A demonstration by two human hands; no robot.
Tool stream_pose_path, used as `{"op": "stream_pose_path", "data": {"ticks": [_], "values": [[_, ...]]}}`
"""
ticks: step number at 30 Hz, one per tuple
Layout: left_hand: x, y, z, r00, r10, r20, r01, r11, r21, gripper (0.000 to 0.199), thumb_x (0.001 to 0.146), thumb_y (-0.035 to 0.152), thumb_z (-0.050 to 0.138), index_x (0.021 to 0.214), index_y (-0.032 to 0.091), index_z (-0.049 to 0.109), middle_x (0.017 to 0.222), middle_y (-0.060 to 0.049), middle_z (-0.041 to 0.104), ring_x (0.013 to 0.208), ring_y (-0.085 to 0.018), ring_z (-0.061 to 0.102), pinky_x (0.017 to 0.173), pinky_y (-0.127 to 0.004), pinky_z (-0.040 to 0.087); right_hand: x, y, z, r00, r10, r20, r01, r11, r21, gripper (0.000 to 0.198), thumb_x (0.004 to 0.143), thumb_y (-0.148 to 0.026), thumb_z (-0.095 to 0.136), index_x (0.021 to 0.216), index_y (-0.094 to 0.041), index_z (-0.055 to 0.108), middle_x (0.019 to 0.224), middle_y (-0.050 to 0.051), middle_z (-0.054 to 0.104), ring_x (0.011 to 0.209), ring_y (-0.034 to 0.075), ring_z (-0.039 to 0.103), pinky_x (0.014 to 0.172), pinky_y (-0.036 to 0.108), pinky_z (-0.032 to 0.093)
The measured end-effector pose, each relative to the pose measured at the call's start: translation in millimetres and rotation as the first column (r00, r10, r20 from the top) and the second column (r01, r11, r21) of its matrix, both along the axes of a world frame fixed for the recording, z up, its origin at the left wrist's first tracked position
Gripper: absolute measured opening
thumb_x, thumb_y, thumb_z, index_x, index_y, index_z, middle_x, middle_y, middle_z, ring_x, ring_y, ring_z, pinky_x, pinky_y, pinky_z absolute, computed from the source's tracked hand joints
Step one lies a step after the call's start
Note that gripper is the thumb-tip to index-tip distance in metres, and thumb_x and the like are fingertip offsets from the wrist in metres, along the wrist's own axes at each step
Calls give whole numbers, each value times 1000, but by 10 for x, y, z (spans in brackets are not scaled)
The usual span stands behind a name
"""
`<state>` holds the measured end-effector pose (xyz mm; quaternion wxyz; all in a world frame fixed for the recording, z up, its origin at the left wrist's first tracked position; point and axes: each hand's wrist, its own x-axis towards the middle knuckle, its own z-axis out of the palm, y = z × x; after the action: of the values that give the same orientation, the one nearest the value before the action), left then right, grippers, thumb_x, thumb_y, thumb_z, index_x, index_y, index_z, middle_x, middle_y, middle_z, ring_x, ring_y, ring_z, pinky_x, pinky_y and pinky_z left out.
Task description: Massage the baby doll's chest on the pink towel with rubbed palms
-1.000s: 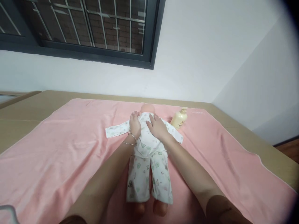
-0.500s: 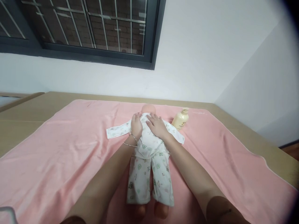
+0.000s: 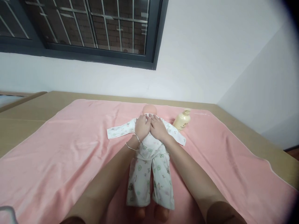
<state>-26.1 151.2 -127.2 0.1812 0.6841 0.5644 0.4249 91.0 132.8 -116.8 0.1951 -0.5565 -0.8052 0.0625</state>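
Feet (image 3: 161, 214) of a doll (image 3: 153, 151) nearest, 2 in all, below patterned white trousers (image 3: 139, 183), stretched out along the middle of a pink cloth (image 3: 77, 133). Then left hand (image 3: 141, 127), with a bracelet (image 3: 132, 149) at the wrist, and right hand (image 3: 158, 127) side by side on the shirt (image 3: 149, 143), with fingers (image 3: 154, 119) released, laid nearly flat. Beyond, the doll's bald head (image 3: 149, 109), a cream pump bottle (image 3: 182, 120) just beside the right-hand sleeve (image 3: 177, 136), then white wall (image 3: 193, 56) and dark-framed window (image 3: 153, 63).
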Motion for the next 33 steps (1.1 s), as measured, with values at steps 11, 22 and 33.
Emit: {"op": "stream_pose_path", "data": {"ticks": [11,22,33], "values": [[-146,99,-42,956,-84,-280,56,993,-106,59,98,48,35,146,15,42,159,-14,31,149,-32,20,120,-51,15,150,125,-106,947,-306,-93,295,948,-121,66,101,-50,18,150,-10,36,159,15,27,150,26,18,120,50,5],[-65,-93,70,863,-294,-411,275,956,-106,50,82,13,48,130,4,58,147,-24,46,148,-32,25,121,-43,13,-129,-414,278,987,-47,156,73,983,-167,64,91,-16,40,152,-2,29,158,21,28,148,32,23,117,41,23],[-257,185,-2,965,-130,-226,101,986,-135,56,97,38,37,142,7,47,156,-21,33,149,-32,22,119,-48,18,284,135,-65,987,-150,-57,145,987,-74,59,104,-44,14,152,-13,31,161,12,25,151,25,15,120,54,3]]}}
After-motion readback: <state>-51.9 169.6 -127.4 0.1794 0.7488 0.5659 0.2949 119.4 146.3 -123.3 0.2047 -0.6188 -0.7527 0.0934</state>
